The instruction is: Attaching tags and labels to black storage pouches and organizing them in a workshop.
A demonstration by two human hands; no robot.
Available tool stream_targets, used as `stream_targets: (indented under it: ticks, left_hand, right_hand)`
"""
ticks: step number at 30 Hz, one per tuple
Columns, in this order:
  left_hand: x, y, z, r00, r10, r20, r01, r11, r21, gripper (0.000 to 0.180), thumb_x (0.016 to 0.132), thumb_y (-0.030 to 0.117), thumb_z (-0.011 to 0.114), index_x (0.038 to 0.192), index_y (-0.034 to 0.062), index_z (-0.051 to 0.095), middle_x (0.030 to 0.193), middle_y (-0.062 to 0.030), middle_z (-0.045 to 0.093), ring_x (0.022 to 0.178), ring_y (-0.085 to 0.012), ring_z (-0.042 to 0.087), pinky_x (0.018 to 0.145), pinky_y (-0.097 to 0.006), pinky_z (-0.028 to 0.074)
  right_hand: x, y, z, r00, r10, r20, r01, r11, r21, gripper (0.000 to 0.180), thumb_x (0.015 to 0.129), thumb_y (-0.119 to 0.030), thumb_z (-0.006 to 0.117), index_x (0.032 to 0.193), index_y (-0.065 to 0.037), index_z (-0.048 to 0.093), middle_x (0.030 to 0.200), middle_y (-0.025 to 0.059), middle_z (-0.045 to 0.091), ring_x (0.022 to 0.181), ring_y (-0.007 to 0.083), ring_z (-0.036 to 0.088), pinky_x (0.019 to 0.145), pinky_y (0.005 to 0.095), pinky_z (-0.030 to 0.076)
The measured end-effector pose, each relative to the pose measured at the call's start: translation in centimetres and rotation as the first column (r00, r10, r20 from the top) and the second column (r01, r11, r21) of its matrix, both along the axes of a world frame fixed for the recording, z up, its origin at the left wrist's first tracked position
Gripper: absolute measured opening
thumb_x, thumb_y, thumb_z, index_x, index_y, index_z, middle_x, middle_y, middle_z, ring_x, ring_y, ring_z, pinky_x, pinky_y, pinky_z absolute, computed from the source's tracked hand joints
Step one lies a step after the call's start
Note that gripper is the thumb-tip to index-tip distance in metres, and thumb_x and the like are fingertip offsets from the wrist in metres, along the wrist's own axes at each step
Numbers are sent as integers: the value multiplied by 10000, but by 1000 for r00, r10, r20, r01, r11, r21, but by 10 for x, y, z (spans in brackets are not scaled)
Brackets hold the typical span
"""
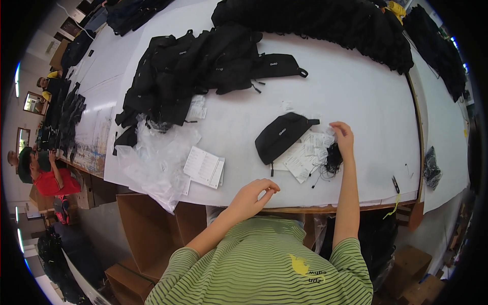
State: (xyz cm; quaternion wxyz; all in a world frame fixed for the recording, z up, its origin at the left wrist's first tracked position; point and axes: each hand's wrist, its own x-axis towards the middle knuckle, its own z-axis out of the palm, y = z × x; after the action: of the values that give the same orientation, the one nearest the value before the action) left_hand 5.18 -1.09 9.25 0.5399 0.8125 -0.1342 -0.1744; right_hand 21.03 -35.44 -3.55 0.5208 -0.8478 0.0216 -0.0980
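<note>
A small black pouch with a zip and an end loop lies on the white table in front of me. Partly under its right side are loose white printed tags, beside a tangle of thin black cords. My right hand is above the cords, fingers bent and drawn together at the tips; whatever is between them is too small to make out. Near the table's front edge hovers my left hand, holding nothing, with its thumb apart from the fingers.
Black pouches are heaped at the far left, with a longer black pile behind. Clear plastic bags and a stack of printed cards lie left. Small snips rest at right. Cardboard boxes stand below; co-workers are left.
</note>
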Motion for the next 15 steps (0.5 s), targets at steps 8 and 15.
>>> stream_targets:
  ticks: [8,15]
  left_hand:
    - [-50,-8,-39,988,-121,-96,125,992,36,141,921,97,550,1004,6,620,932,-90,637,874,-203,613,783,-299,486]
    - [-81,-16,-76,992,-64,-112,71,996,61,139,939,91,538,981,-13,620,900,-74,654,871,-139,602,819,-261,450]
  right_hand:
    - [-117,-25,77,810,-452,374,502,864,-44,156,873,-86,551,936,-80,693,913,24,695,892,162,610,799,291,427]
    - [-327,-153,-3,265,-883,387,884,383,268,114,799,-3,586,870,-43,666,777,65,650,655,126,578,615,221,441]
